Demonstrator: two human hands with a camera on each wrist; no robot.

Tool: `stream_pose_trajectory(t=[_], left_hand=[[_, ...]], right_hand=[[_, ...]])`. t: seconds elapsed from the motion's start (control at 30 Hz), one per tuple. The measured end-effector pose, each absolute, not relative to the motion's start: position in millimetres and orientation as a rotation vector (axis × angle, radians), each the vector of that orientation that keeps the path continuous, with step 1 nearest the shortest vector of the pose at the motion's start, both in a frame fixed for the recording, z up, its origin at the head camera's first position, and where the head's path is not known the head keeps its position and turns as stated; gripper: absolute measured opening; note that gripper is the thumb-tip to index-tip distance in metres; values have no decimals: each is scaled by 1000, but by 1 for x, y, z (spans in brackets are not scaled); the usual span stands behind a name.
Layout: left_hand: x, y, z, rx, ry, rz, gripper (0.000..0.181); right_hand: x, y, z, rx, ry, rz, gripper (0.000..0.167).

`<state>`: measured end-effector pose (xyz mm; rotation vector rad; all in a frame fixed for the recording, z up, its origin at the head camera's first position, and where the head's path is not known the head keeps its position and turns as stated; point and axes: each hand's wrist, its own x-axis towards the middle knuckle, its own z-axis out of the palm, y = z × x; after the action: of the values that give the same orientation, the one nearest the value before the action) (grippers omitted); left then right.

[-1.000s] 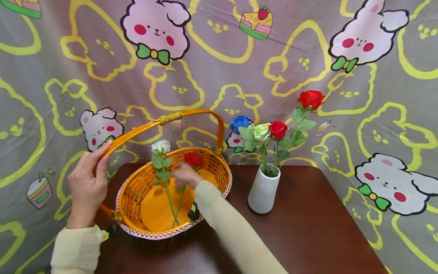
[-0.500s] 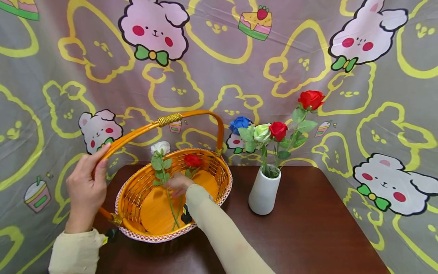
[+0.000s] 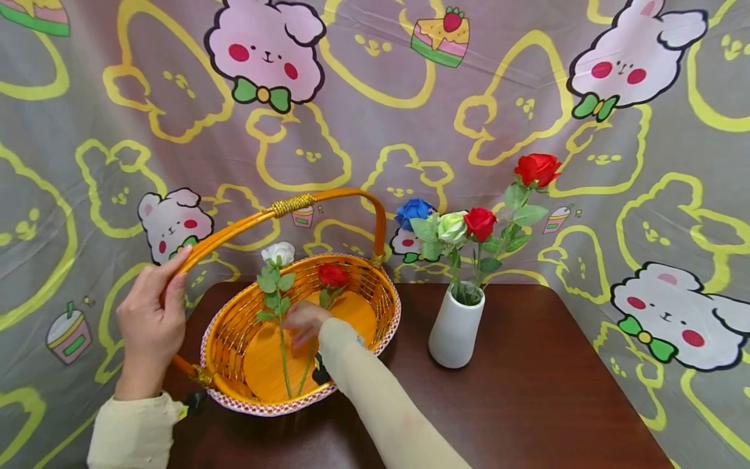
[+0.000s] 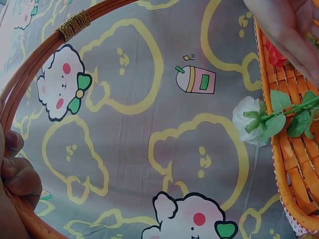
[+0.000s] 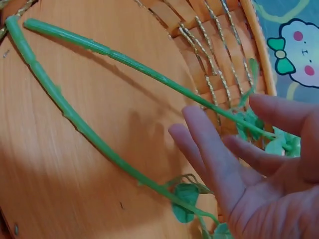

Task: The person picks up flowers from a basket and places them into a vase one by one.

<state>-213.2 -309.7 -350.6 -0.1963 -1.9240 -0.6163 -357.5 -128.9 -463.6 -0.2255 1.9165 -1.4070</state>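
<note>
My left hand (image 3: pixel 155 319) grips the arched handle (image 3: pixel 228 229) of an orange woven basket (image 3: pixel 389 293) at its left side. Inside the basket, my right hand (image 3: pixel 307 319) is held over the floor, fingers extended and apart in the right wrist view. Beside those fingers runs the stem of a white rose (image 3: pixel 278 253), whose bloom leans on the far rim. A red rose (image 3: pixel 333 275) lies to its right, partly covered by the right hand. In the right wrist view, the two green stems (image 5: pixel 104 50) spread apart across the basket floor.
A white vase (image 3: pixel 454 335) stands right of the basket on the brown table (image 3: pixel 539 384). It holds a blue rose (image 3: pixel 413 213), a pale green rose (image 3: pixel 452 227) and two red roses (image 3: pixel 480 223). A patterned curtain (image 3: pixel 375 130) hangs close behind.
My right hand has moved left and slightly down, from near the red rose toward the white rose's stem. That stem's lower end has shifted left. The left hand stays on the handle.
</note>
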Motion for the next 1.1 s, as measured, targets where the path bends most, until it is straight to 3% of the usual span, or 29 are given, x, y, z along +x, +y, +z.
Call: stream_pose_trajectory(t=[0.13, 0.4, 0.77, 1.1], left_hand=[[-212, -310, -353, -198, -1924, -622, 36], [-214, -310, -352, -226, -1906, -617, 38], [-212, -305, -347, -218, -1901, -640, 35], [-211, -303, -346, -238, -1884, -653, 37]], right_hand=[[-356, -130, -470, -272, 1858, -1401, 51], [-355, -134, -473, -215, 1940, -1557, 16], [-367, -125, -439, -426, 1819, -1672, 33], [-351, -102, -407, -490, 1726, -1705, 41]])
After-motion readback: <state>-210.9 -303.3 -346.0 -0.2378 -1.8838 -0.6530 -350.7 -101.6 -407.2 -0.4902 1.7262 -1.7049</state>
